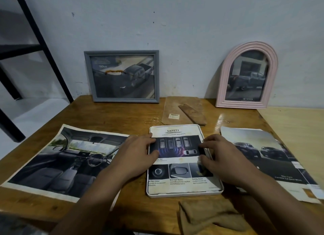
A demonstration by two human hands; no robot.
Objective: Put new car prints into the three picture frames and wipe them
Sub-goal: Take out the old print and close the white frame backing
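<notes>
A white frame lies flat on the wooden table with a "SAFETY" car print laid in it. My left hand rests on the print's left edge, fingers bent, thumb on the paper. On the print's right edge lies my right hand, fingertips pressing the paper. A grey frame with a truck print leans on the wall at the back. A pink arched frame with a pickup print leans at the back right.
A large car-interior print lies left of the white frame, a print of two cars lies right. A brown backing board with its stand lies behind. A tan cloth sits at the near edge. A black rack stands left.
</notes>
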